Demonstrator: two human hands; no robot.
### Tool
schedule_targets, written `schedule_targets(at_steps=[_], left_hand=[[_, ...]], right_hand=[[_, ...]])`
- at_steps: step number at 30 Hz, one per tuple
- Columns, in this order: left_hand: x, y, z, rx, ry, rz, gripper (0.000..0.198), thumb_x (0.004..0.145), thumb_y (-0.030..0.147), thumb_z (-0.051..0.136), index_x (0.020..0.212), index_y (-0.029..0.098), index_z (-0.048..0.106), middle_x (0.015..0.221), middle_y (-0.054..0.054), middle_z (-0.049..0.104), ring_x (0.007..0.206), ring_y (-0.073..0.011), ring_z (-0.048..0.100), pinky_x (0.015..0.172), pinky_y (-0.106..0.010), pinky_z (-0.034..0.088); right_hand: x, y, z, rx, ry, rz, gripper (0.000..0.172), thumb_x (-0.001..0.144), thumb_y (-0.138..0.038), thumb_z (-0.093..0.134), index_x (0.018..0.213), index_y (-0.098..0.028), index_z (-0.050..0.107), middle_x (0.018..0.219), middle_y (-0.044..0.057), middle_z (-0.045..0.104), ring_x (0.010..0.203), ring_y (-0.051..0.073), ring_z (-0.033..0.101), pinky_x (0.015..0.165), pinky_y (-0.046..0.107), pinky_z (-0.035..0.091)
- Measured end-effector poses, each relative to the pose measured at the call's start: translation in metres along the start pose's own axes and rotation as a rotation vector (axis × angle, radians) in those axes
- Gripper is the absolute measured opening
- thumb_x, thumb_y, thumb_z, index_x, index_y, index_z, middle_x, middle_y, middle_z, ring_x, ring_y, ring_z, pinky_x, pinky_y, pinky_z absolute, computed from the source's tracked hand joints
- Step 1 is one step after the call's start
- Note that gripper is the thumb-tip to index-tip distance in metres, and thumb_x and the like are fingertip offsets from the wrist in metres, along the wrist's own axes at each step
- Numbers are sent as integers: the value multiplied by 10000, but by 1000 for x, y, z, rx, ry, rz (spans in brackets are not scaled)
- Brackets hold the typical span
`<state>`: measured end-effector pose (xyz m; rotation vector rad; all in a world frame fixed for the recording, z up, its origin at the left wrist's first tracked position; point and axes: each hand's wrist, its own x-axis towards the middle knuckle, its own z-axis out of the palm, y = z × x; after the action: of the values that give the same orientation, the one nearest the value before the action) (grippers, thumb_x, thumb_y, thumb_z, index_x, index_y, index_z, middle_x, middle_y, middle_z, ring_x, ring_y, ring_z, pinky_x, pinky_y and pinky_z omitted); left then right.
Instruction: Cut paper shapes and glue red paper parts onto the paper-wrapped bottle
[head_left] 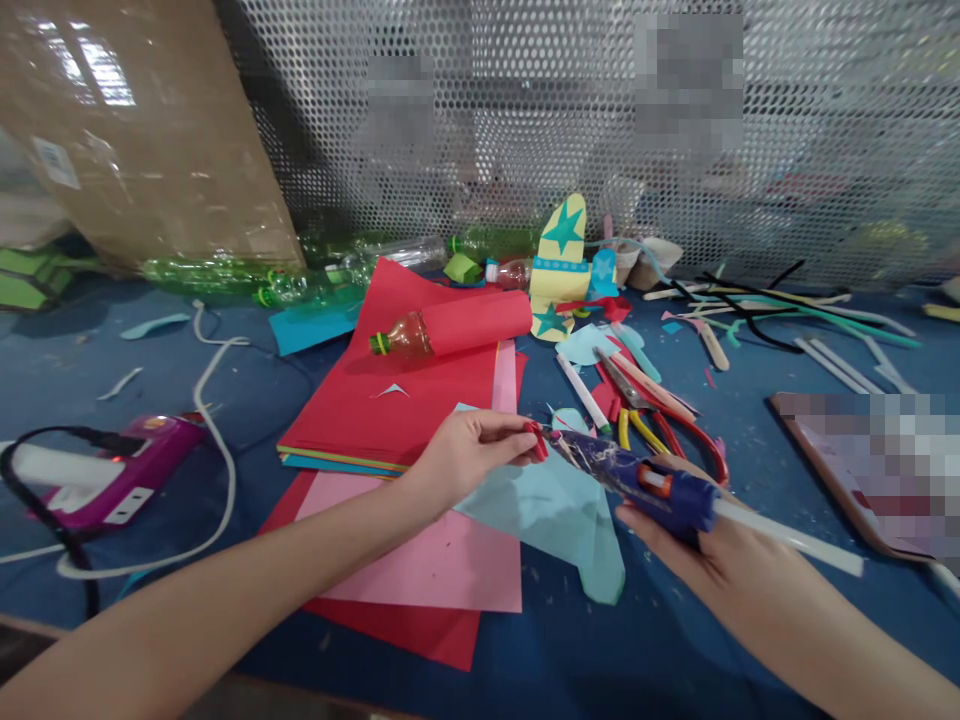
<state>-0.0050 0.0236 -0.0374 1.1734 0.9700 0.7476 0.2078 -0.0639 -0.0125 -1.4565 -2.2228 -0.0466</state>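
Observation:
My left hand (469, 455) pinches a small red paper piece (538, 443) between thumb and fingertips. My right hand (712, 545) is wrapped round a dark blue glue gun (630, 475), whose nozzle points left and meets or nearly meets the red piece. A white glue stick (787, 535) sticks out of the gun's back end. Below the hands lie a light blue paper cutout (540, 510) and a pink sheet (420, 560). Behind my left hand, a plastic bottle wrapped in red paper (480, 325) rests on its side on a stack of red paper (360, 400).
Scissors (660, 415), a white marker (583, 392) and paper scraps lie beyond the glue gun. A tablet-like device (855, 470) is at right. A purple power strip (124, 470) with loose cables stands at left. Green bottles (210, 275) and a yellow starred cutout (561, 265) line the perforated metal screen (480, 120).

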Motion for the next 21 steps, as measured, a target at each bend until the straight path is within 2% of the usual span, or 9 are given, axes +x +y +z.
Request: schedule_targets(at_steps=[3,8,13,21], left_hand=[[-1,1,0,6,13,-12,80,776,156,668,797,142,744,705,-23,721,723,-131,676,733,-239,546],[-1,1,-1,8,32,-10,115,770,189,692,859,141,748,747,-44,741,759,-155,695,733,-250,556],[0,-2,-2,1,66,-6,195,730,262,746,883,142,746,805,-69,752,791,-183,703,764,-288,566],[-1,1,-2,-2,94,-30,182,772,229,708,922,130,743,814,-66,749,779,-161,696,786,-275,555]], right_hand=[[0,2,-4,5,-34,-62,274,950,-276,405,857,-238,660,913,108,732,935,252,706,711,325,617],[-10,4,4,13,5,-11,254,953,-291,404,1013,-241,646,994,98,720,1020,254,675,775,364,606],[-20,7,14,-7,33,19,251,947,-326,425,1035,-238,643,996,112,718,1061,289,655,793,411,599],[-21,8,12,13,21,26,233,933,-322,458,1054,-253,645,1007,99,722,1056,291,658,807,426,596]])
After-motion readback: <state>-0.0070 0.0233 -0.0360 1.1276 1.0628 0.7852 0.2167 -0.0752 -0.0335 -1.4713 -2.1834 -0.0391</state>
